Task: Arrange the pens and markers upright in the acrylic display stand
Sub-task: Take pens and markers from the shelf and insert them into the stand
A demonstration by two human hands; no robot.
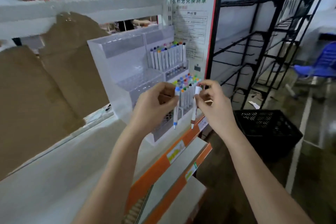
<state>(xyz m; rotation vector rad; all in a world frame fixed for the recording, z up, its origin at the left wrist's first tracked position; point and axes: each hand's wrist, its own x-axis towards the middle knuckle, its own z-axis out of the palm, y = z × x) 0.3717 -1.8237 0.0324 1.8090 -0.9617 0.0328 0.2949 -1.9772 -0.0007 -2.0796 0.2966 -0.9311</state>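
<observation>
White markers hang upright, one pinched in each raised hand: left hand (154,103), right hand (211,100).

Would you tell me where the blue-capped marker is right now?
In the head view, the blue-capped marker hangs near-vertical in the left hand, centre frame, just in front of the acrylic display stand and beside the red-tipped marker in the right hand.

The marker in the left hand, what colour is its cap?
Blue. The marker in the left hand has blue ends, seen in the head view.
</observation>
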